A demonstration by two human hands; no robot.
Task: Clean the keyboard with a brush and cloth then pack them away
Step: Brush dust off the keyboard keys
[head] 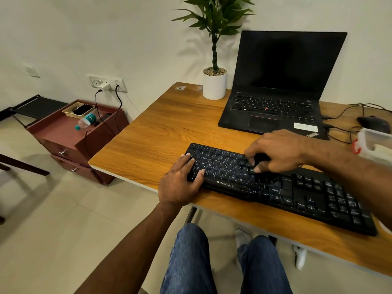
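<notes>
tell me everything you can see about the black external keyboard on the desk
The keyboard is a black, plastic-looking full-size board with pale key legends, a number pad at its right end and ZEBRONICS printed on its front edge. It lies flat and slantwise near the front edge of the wooden desk, in front of the open laptop. The left hand rests on its left end, steadying it. The right hand holds something dark, likely the brush, against the middle keys.

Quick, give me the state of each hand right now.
Left hand: open, fingers resting flat on the black plastic keyboard.
Right hand: fingers curled around a small dark object; what it is cannot be told.
</notes>
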